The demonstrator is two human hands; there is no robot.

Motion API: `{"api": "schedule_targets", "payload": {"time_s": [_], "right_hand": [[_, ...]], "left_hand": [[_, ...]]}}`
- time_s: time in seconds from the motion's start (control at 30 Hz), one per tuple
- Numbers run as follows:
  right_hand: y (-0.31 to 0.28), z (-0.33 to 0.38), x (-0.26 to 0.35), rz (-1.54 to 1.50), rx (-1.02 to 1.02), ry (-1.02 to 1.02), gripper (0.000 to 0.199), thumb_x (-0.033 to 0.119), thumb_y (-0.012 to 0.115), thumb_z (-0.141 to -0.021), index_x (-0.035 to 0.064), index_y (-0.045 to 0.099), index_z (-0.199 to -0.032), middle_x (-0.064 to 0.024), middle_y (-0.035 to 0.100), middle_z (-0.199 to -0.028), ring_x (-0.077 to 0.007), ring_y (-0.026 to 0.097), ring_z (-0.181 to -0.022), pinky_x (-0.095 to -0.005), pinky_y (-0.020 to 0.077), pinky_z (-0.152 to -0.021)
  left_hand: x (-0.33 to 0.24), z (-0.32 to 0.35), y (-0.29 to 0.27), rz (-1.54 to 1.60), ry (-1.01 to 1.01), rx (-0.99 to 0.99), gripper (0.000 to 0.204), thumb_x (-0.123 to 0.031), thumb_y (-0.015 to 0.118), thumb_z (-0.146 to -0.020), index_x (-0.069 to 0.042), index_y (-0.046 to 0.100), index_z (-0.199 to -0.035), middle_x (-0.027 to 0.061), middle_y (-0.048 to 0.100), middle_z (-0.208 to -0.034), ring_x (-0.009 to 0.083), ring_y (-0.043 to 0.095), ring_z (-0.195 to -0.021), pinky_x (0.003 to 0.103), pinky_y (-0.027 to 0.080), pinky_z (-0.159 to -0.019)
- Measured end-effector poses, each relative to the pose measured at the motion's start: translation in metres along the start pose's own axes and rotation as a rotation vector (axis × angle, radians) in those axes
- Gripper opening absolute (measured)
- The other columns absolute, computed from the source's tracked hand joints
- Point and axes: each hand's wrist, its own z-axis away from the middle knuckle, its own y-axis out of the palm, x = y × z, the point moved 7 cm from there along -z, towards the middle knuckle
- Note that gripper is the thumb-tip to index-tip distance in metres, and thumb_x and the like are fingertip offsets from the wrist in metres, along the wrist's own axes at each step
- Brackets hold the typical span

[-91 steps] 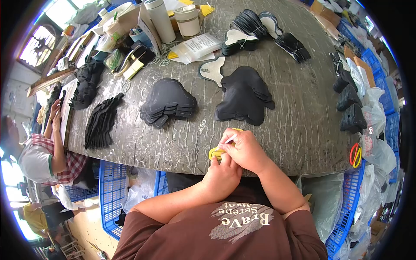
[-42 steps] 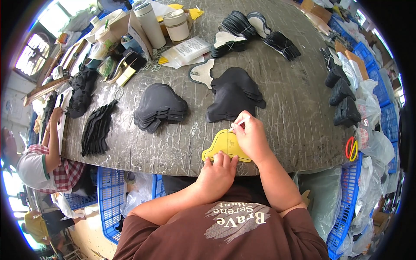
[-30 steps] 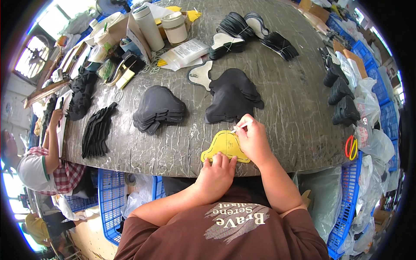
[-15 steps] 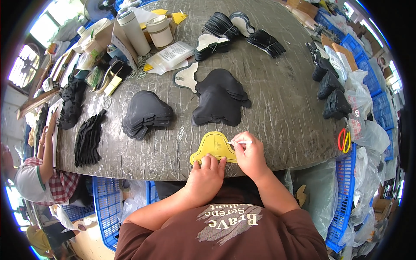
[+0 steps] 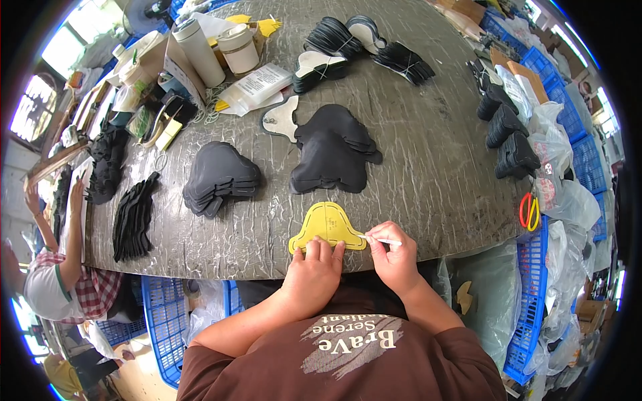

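Since the earliest frame, yellow template has gone from bunched between both hands to lying flat at the near table edge, and right hand has slid from its far side round to its right end. Left hand presses down on the template's near edge, fingers together and flat. Right hand pinches a thin white marking pen between thumb and forefinger, tip touching the template's right corner. Just beyond the template, a stack of black cut pieces; a second black stack to the left. Grey table under all of it. Red-handled scissors hang on a blue crate at right, well apart. Cylindrical containers at the far left. Another person's arm rests at the left edge of the table.
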Motion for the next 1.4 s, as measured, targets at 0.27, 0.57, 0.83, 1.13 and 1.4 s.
{"api": "schedule_targets", "payload": {"time_s": [0.27,0.57,0.83,1.13,1.4], "right_hand": [[0.012,-0.022,0.001,-0.026,0.037,0.018,0.012,-0.004,0.065,-0.083,0.0024,0.055,-0.086,-0.0142,0.064,-0.082,-0.0329,0.063,-0.076,-0.0389,0.0502,-0.068],[-0.003,-0.004,0.003,0.088,0.018,0.025,0.012,-0.006,0.063,-0.079,0.0024,0.056,-0.084,-0.0149,0.061,-0.078,-0.0368,0.062,-0.073,-0.0422,0.0496,-0.064],[-0.007,0.008,0.008,0.110,-0.016,0.002,0.016,-0.004,0.066,-0.078,0.0034,0.053,-0.081,-0.0138,0.061,-0.076,-0.0354,0.061,-0.072,-0.0423,0.0490,-0.064],[0.006,0.004,0.019,0.219,0.067,-0.067,0.016,-0.003,0.065,-0.078,0.0024,0.050,-0.082,-0.0162,0.057,-0.078,-0.0391,0.058,-0.076,-0.0477,0.0467,-0.068],[0.008,0.001,0.024,0.262,0.098,-0.046,0.012,-0.001,0.062,-0.080,0.0008,0.050,-0.080,-0.0177,0.056,-0.078,-0.0403,0.056,-0.079,-0.0482,0.0457,-0.070]], "left_hand": [[0.007,-0.006,-0.001,-0.018,-0.009,-0.016,0.065,-0.039,0.069,-0.077,-0.004,0.055,-0.130,0.0206,0.056,-0.111,0.0304,0.056,-0.100,0.039,0.052,-0.080],[0.003,-0.004,-0.001,-0.015,-0.003,-0.076,0.048,-0.023,0.055,-0.083,-0.005,0.059,-0.128,0.0206,0.060,-0.105,0.0304,0.060,-0.096,0.037,0.054,-0.072],[0.003,-0.006,0.002,0.011,-0.016,-0.039,0.057,-0.033,0.065,-0.080,-0.005,0.058,-0.129,0.0118,0.057,-0.096,0.0257,0.057,-0.096,0.036,0.055,-0.069],[0.018,-0.019,-0.009,0.192,0.012,0.114,0.056,-0.044,0.064,-0.084,-0.006,0.058,-0.126,0.0148,0.059,-0.100,0.0301,0.058,-0.100,0.039,0.056,-0.071],[0.097,-0.087,0.022,0.779,-0.006,0.244,0.023,-0.016,0.069,-0.071,0.000,0.066,-0.087,0.0161,0.068,-0.075,0.0301,0.068,-0.069,0.040,0.054,-0.063]]}}
